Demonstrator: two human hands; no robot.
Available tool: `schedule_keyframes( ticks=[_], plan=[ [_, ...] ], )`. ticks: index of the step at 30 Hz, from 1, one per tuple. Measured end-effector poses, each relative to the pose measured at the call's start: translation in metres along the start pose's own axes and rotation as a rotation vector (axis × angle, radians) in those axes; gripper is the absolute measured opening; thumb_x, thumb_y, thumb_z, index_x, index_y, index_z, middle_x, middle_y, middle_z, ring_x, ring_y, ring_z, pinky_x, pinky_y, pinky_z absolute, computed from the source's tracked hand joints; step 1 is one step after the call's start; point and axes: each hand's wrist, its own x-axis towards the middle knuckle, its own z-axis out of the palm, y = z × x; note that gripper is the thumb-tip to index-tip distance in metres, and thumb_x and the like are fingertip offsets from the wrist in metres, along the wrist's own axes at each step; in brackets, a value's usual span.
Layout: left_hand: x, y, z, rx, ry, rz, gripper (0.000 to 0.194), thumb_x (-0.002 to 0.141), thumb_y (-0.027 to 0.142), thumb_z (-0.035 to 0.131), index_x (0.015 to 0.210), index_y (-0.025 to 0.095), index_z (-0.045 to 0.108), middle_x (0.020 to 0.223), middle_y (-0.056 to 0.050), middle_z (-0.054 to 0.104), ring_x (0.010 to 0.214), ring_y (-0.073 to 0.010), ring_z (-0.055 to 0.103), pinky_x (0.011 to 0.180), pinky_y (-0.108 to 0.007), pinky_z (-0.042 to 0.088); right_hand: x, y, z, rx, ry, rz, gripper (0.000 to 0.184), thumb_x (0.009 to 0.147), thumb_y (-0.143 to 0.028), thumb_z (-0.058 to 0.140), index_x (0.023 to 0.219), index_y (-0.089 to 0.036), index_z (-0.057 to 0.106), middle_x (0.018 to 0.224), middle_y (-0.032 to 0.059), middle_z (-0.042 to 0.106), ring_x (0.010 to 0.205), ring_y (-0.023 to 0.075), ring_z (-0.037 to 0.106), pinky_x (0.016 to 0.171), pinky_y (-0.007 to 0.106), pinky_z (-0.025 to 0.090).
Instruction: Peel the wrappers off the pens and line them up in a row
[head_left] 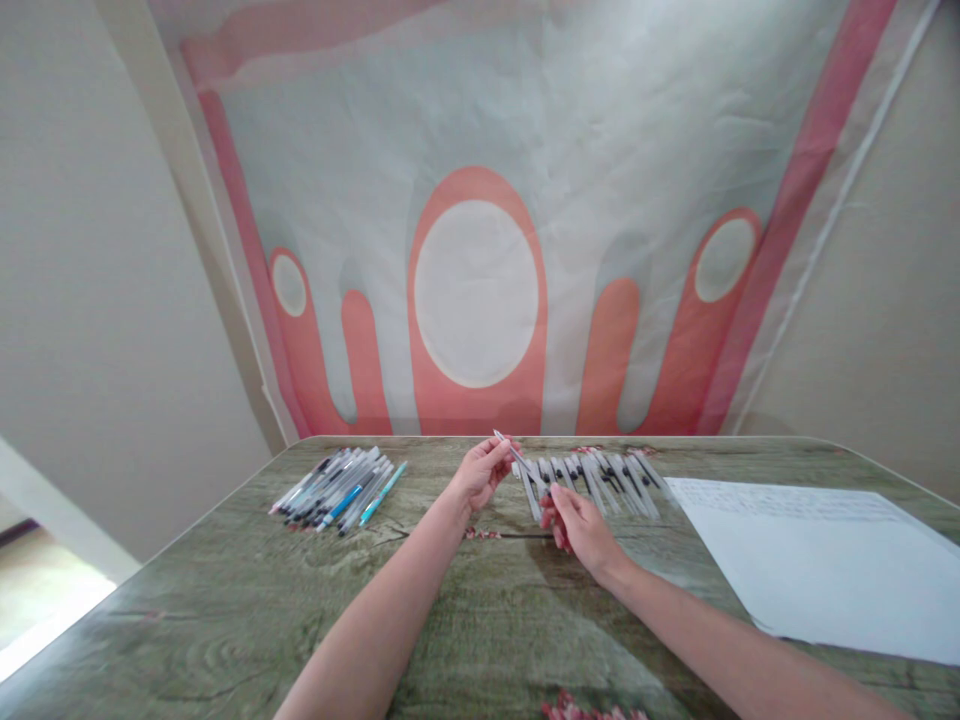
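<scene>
A pen (523, 461) slants between the hands, seemingly gripped near both ends for steadiness — left hand (484, 474) pinching its upper part, right hand (581, 524) closed on the lower, fingers curled. Just beyond the right hand, a row of pens (597, 482) lies spread, perhaps for easy picking — left of the left hand, a heaped pile (337, 490).

We face a printed backdrop (570, 200) beyond a wood-grain counter (225, 610).
On the right we see a white paper sheet (832, 575), rows of faint writing along its far edge; red blossoms (592, 708) mark the counter's near edge. Far off, the backdrop's middle orange arch rings a white disc (476, 293), plain walls (97, 220) stand left and right, and bright floor (45, 590) shows at left.
</scene>
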Motion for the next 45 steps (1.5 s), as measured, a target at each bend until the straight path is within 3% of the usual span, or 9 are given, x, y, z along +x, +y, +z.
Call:
schedule_keyframes(
  ticks=[6,10,15,20,25,39,45],
  plan=[
    [-0.0002,0.0006,-0.0005,0.008,0.010,-0.008,0.022,0.067,0.025,0.065,0.084,0.013,0.058,0.080,-0.003,0.061,0.058,-0.0023,0.054,0.057,-0.013,0.046,0.0006,-0.0004,0.0005,-0.015,0.050,-0.059,0.036,0.073,-0.053,0.047,0.076,-0.017,0.049,0.062,-0.0011,0.056,0.038,0.0056,0.041,0.035,0.018,0.031],
    [-0.0002,-0.0002,-0.0002,0.007,-0.001,-0.007,0.021,0.067,0.025,0.065,0.083,0.013,0.058,0.082,-0.003,0.061,0.058,-0.0019,0.054,0.057,-0.013,0.046,0.0009,0.0021,0.0001,-0.004,0.015,-0.013,0.043,0.077,-0.056,0.037,0.076,-0.015,0.051,0.062,0.0016,0.058,0.035,0.0059,0.041,0.033,0.018,0.029],
    [-0.0001,-0.0004,0.0004,0.024,0.015,-0.013,0.022,0.065,0.027,0.066,0.080,0.013,0.057,0.080,-0.002,0.061,0.057,-0.0018,0.053,0.056,-0.013,0.045,0.0009,0.0030,-0.0004,-0.037,0.042,-0.072,0.035,0.074,-0.051,0.047,0.079,-0.016,0.051,0.063,-0.0007,0.058,0.038,0.0059,0.042,0.036,0.018,0.032],
    [0.0000,-0.0008,0.0002,0.030,0.008,-0.004,0.022,0.064,0.028,0.067,0.077,0.013,0.057,0.076,-0.001,0.060,0.055,-0.0013,0.052,0.056,-0.013,0.044,0.0014,0.0029,-0.0006,-0.021,0.017,-0.016,0.043,0.078,-0.055,0.035,0.079,-0.015,0.053,0.063,0.0015,0.060,0.035,0.0060,0.042,0.033,0.018,0.029],
    [0.0005,-0.0012,-0.0004,0.050,0.027,-0.014,0.023,0.063,0.029,0.068,0.074,0.012,0.057,0.069,0.000,0.059,0.054,-0.0015,0.051,0.055,-0.013,0.043,0.0005,0.0027,-0.0010,-0.065,0.045,-0.090,0.037,0.075,-0.052,0.044,0.077,-0.016,0.053,0.065,0.0014,0.060,0.039,0.0061,0.043,0.038,0.018,0.033],
    [0.0023,-0.0024,-0.0010,0.091,0.118,-0.010,0.030,0.056,0.034,0.071,0.063,0.013,0.050,0.058,0.003,0.054,0.048,-0.0021,0.049,0.048,-0.013,0.039,-0.0007,-0.0009,-0.0011,-0.086,0.065,-0.082,0.030,0.072,-0.046,0.052,0.075,-0.016,0.051,0.061,0.0002,0.058,0.043,0.0075,0.044,0.039,0.019,0.035],
    [0.0014,-0.0014,0.0003,0.099,0.146,-0.008,0.032,0.054,0.036,0.071,0.062,0.013,0.050,0.056,0.003,0.053,0.047,-0.0024,0.048,0.048,-0.014,0.038,-0.0006,-0.0023,-0.0001,-0.037,0.044,-0.060,0.037,0.072,-0.051,0.049,0.080,-0.015,0.054,0.067,0.0023,0.061,0.040,0.0065,0.044,0.036,0.018,0.033]
  ],
)
